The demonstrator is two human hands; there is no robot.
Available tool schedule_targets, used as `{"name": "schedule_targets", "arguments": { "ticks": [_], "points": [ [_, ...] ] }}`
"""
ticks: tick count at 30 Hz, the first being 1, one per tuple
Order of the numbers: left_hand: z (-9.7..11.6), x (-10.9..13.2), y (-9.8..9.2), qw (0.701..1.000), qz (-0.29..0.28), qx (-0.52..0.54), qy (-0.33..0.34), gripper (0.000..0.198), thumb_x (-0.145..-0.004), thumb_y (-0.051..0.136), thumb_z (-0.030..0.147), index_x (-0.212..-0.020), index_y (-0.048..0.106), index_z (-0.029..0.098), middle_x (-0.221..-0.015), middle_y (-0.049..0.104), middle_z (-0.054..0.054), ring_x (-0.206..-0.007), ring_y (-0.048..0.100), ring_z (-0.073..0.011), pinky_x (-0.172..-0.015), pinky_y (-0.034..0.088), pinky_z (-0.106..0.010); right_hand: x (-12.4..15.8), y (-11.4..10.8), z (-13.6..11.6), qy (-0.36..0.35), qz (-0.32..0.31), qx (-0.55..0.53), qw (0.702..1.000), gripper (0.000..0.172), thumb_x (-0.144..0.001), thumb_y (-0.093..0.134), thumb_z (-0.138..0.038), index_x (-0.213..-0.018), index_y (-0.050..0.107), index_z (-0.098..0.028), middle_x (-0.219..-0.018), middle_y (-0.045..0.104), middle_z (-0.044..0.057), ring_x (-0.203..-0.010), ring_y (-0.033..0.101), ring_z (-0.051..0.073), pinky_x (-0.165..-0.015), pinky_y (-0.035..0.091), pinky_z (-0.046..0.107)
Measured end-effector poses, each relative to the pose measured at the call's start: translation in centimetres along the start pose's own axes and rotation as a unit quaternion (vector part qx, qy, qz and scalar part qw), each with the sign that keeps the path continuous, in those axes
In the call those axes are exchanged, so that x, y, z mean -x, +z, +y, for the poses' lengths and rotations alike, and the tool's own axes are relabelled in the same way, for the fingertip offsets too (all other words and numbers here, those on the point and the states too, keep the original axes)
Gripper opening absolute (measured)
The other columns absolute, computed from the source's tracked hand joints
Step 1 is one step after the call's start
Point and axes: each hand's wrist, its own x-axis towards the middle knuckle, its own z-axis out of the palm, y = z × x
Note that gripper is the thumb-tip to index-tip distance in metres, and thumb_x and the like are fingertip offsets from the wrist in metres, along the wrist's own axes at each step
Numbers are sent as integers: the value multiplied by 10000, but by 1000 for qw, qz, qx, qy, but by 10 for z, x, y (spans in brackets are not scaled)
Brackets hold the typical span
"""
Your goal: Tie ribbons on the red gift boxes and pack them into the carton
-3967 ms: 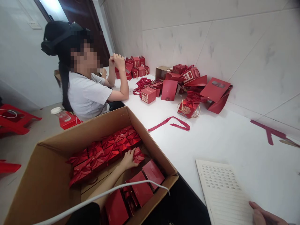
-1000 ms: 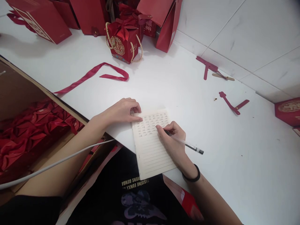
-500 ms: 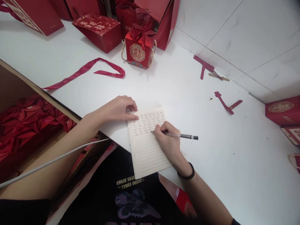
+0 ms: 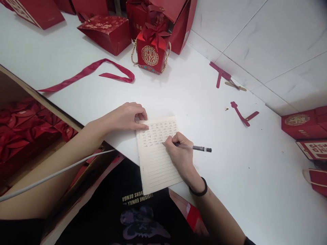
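Note:
A cream sheet of lined notepaper lies on the white tabletop, its lower part reaching past the front edge. Rows of small handwriting fill its upper half. At its top left corner, my left hand has curled fingers, and the thumb presses on the paper's edge. My right hand rests on the sheet's right side, closed around a pen with a clear barrel and black end. The pen tip touches the paper at the end of the lowest written row.
A red gift box with rope handles stands ahead, near other red boxes. A red ribbon lies left; red strips lie right. More red boxes sit far right. A white cable crosses my left forearm.
The view has shifted slightly, so most things sit a little further left. The pen tip remains on the same row, and both hands keep their grip and place on the paper.

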Motion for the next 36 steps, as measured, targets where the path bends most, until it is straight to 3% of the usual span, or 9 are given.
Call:
{"name": "schedule_targets", "arguments": {
  "ticks": [17,21,25,28,32,36],
  "points": [
    [1,1,-1,1000,-3,-15,3,294,-671,642,438,-804,624,177,-793,601,-14,-771,519,-159,-717,385,-278,2,2,1,-9,11,-10,1000,336,-738,473,-226,-559,190,-213,-516,205,-71,-481,203,78,-435,186,219],
    [-1,0,-1,1000,-1,-11,15,287,-671,653,422,-798,624,166,-787,600,-14,-758,523,-153,-712,387,-270,-1,1,3,-16,19,-64,998,343,-738,508,-222,-548,223,-209,-503,246,-75,-468,246,73,-437,224,205],
    [-4,-1,1,1000,4,-1,20,274,-673,657,402,-805,633,162,-774,599,-10,-747,535,-149,-704,396,-263,-4,-8,9,35,26,-191,981,314,-835,524,-420,-639,410,-202,-444,414,-76,-369,321,70,-361,249,179],
    [-3,2,3,999,19,8,25,222,-667,672,337,-792,643,156,-757,605,-9,-719,540,-142,-688,404,-252,-1,-13,6,26,-12,-237,971,445,-876,401,-586,-745,520,-178,-369,475,-41,-269,328,83,-287,191,173],
    [-2,7,5,999,49,15,13,180,-639,696,274,-773,659,159,-743,616,-9,-704,543,-142,-679,409,-245,15,-8,-32,-47,-61,-316,946,474,-895,434,-553,-609,477,-178,-316,460,-14,-259,348,75,-310,218,159],
    [-5,10,9,997,66,35,5,184,-622,728,279,-754,665,166,-753,626,-5,-723,545,-146,-710,412,-252,51,-6,-107,-160,-194,-442,861,371,-810,558,-586,-727,511,-228,-518,609,25,-429,537,156,-387,365,223]
  ]
}}
